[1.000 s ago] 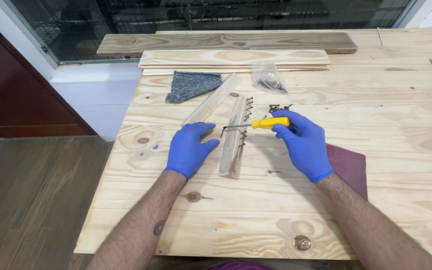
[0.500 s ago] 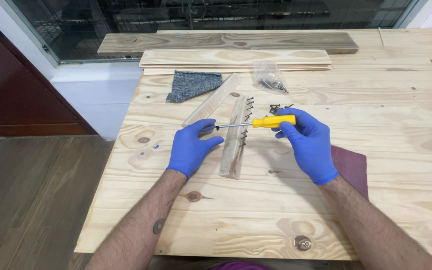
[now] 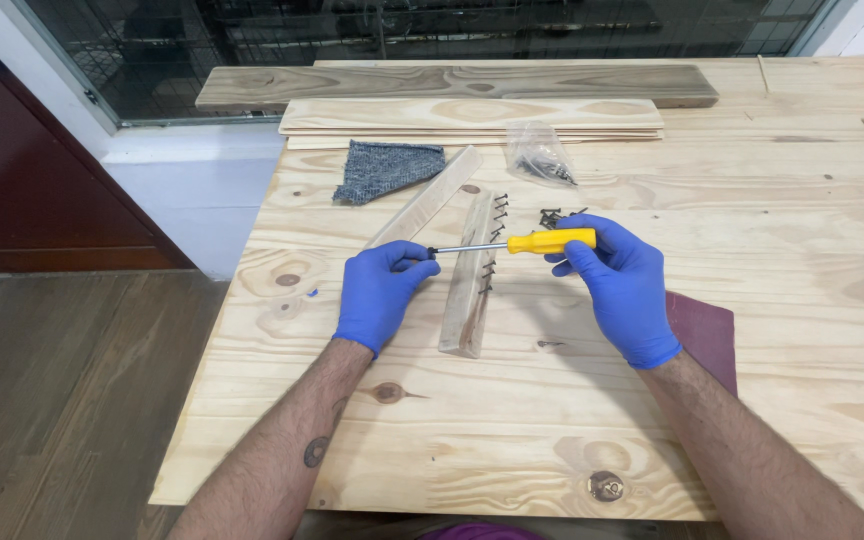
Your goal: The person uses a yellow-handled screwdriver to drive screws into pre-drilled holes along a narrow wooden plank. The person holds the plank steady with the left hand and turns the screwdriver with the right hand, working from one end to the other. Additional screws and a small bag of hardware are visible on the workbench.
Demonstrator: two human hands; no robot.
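My right hand [image 3: 617, 280], in a blue glove, grips the yellow handle of a screwdriver [image 3: 544, 242] held level above the table. Its metal shaft points left to my gloved left hand [image 3: 380, 292], whose fingertips pinch something small at the tip; I cannot make out what. Under the shaft lies a short wooden slat [image 3: 470, 290] with several dark screws lined up along its right edge. A second slat [image 3: 430, 198] lies slanted to its left.
The pine table [image 3: 772, 300] also holds a grey cloth [image 3: 382, 168], a clear bag of screws [image 3: 540, 155], loose screws [image 3: 555, 215], a dark red sandpaper sheet [image 3: 707, 330] and stacked boards [image 3: 472, 115] at the back. The table's left edge drops to a wooden floor [image 3: 62, 400].
The screwdriver has risen slightly and levelled out. My left hand has closed in on its tip.
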